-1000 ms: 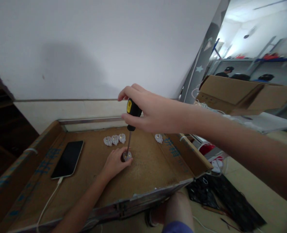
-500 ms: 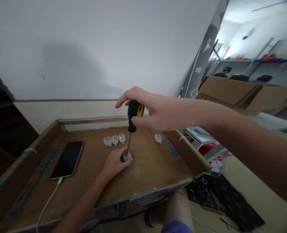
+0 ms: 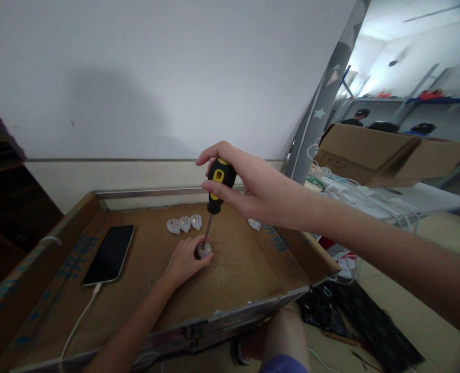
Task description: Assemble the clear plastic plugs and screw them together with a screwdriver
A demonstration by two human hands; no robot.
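Observation:
My right hand (image 3: 238,178) grips a black and yellow screwdriver (image 3: 216,199) by its handle, thumb along the near side. The shaft slants down to a small clear plastic piece with metal contacts (image 3: 204,250), its tip meeting the top. Low on the cardboard, my left hand (image 3: 187,259) pinches that piece between thumb and fingers; a dark part shows at its left side. Beyond it, several similar clear plastic pieces (image 3: 185,224) lie side by side. Another clear piece (image 3: 254,224) sits farther right, partly covered by my right forearm.
Raised cardboard edges (image 3: 319,259) border the work surface (image 3: 245,280). At left lies a phone (image 3: 109,255) with a white cable (image 3: 76,326). A wall stands behind. On the right are an open carton (image 3: 370,150), bundled white cables and people farther back.
My right hand has turned around the screwdriver handle and lowered its forearm, and the yellow patch faces me more. My left hand still holds the clear piece in place.

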